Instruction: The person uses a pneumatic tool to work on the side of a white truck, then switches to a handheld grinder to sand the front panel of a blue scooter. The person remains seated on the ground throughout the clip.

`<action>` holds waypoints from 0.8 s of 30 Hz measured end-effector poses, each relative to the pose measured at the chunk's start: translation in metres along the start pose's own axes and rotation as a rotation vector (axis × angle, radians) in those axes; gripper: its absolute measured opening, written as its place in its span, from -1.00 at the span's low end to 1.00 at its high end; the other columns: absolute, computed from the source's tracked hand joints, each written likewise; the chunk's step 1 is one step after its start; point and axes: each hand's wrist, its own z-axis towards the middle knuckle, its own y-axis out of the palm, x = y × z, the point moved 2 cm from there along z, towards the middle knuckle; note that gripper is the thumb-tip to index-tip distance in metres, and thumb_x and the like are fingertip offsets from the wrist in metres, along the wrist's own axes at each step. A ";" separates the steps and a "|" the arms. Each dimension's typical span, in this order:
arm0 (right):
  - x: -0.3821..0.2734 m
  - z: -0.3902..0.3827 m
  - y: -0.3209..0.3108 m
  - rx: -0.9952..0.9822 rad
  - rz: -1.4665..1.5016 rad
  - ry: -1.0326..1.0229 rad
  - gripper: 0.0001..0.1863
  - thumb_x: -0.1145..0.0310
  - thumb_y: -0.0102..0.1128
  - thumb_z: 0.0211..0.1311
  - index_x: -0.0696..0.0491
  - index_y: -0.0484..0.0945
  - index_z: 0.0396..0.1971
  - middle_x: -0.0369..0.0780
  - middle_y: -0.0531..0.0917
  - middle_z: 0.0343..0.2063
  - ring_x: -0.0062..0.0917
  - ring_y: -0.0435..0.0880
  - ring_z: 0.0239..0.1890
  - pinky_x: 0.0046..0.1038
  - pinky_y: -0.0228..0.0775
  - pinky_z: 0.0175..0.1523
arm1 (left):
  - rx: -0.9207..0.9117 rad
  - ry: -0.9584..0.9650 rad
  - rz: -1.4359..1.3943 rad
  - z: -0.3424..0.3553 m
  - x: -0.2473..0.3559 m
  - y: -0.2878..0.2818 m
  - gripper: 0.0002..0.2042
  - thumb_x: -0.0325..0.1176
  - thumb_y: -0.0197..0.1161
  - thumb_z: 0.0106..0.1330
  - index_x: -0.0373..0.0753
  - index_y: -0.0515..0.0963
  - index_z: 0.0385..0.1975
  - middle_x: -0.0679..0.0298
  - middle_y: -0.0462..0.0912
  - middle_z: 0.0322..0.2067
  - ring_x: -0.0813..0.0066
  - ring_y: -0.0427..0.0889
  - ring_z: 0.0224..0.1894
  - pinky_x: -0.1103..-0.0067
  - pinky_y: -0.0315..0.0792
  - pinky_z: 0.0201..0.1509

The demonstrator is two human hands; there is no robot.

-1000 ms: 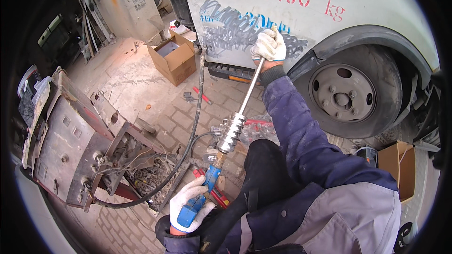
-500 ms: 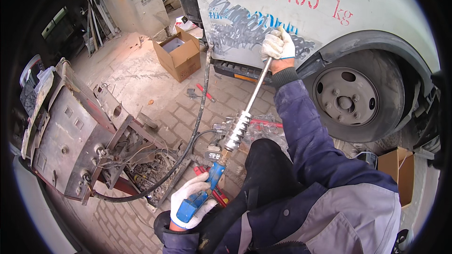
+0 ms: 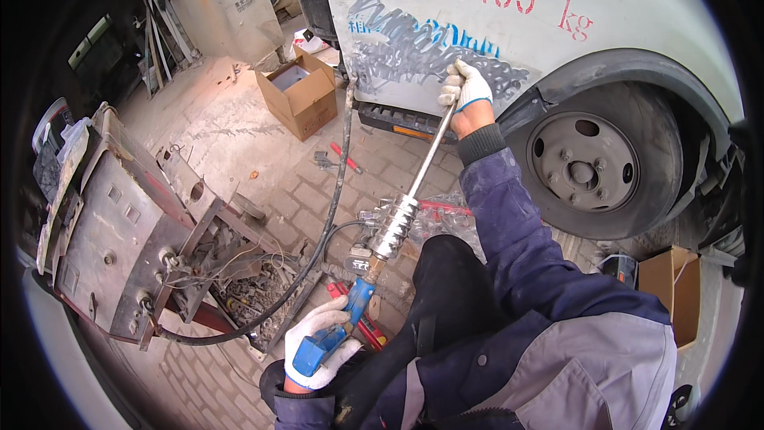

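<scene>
My left hand [image 3: 317, 346], in a white glove, is wrapped round the blue handle [image 3: 321, 350] of a long tool lying slantwise in front of me. Beyond the handle come a brass-coloured fitting, a ribbed silver barrel [image 3: 395, 227] and a thin metal rod [image 3: 430, 155]. My right hand [image 3: 466, 89], gloved in white too, closes round the rod's upper end, which the fingers hide. It is in front of the pale vehicle panel [image 3: 549, 56] with grey scribbled paint. A dark fitting [image 3: 360, 261] sits beside the barrel's lower end. What exact kind of tool this is, I cannot tell.
A rusty metal machine [image 3: 119, 247] stands left, with a black hose [image 3: 263, 325] curving from it. An open cardboard box [image 3: 314, 111] sits on the paving. Red-handled tools [image 3: 362, 326] and clear plastic wrapping [image 3: 446, 227] lie near my knee. A wheel [image 3: 585, 167] is at right.
My right hand has come slightly down and towards me, its fingers now turned differently on the rod. My left hand and the handle have shifted slightly left.
</scene>
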 end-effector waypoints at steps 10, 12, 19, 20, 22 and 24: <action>0.048 -0.018 0.000 -0.148 0.204 0.197 -0.90 0.29 0.09 0.59 -0.10 0.48 -0.23 -0.50 0.25 -0.58 -0.70 0.18 -0.65 -0.50 0.03 -0.56 | 0.023 -0.034 0.062 -0.006 0.005 0.001 -0.48 -0.33 0.76 0.04 -0.37 0.74 0.00 -0.17 0.73 0.23 0.00 0.74 0.29 0.26 0.58 0.38; 0.044 -0.018 0.002 -0.149 0.185 0.188 -0.89 0.29 0.09 0.59 -0.09 0.48 -0.24 -0.50 0.25 -0.58 -0.70 0.18 -0.66 -0.50 0.03 -0.56 | 0.029 -0.001 0.064 -0.006 0.005 0.002 -0.48 -0.34 0.75 0.03 -0.38 0.74 0.00 -0.19 0.73 0.23 0.00 0.75 0.28 0.26 0.58 0.37; 0.031 -0.024 0.010 -0.110 0.171 0.177 -0.92 0.30 0.09 0.60 -0.07 0.49 -0.20 -0.54 0.19 -0.60 -0.74 0.12 -0.67 -0.55 0.04 -0.57 | 0.014 0.011 0.068 -0.002 0.005 0.004 -0.46 -0.33 0.77 0.03 -0.36 0.73 0.02 -0.19 0.73 0.22 0.00 0.76 0.26 0.27 0.60 0.34; 0.031 -0.025 0.011 -0.102 0.168 0.172 -0.92 0.30 0.10 0.59 -0.07 0.49 -0.20 -0.54 0.20 -0.60 -0.74 0.13 -0.67 -0.54 0.05 -0.58 | 0.015 0.002 0.076 -0.002 0.006 0.004 -0.46 -0.32 0.77 0.03 -0.36 0.73 0.03 -0.19 0.73 0.22 0.01 0.76 0.26 0.27 0.60 0.34; 0.030 -0.027 0.010 -0.115 0.166 0.157 -0.88 0.28 0.09 0.60 -0.07 0.50 -0.22 -0.52 0.22 -0.60 -0.71 0.16 -0.67 -0.51 0.03 -0.57 | 0.018 -0.007 0.078 -0.003 0.007 0.004 -0.45 -0.32 0.77 0.03 -0.35 0.73 0.03 -0.18 0.74 0.21 0.01 0.76 0.26 0.27 0.61 0.33; 0.029 -0.030 0.006 -0.123 0.184 0.148 -0.87 0.26 0.10 0.60 -0.07 0.50 -0.24 -0.51 0.23 -0.61 -0.70 0.17 -0.67 -0.50 0.02 -0.57 | 0.020 -0.011 0.066 -0.004 0.008 0.004 -0.45 -0.31 0.78 0.03 -0.34 0.73 0.03 -0.18 0.74 0.20 0.01 0.76 0.25 0.27 0.61 0.33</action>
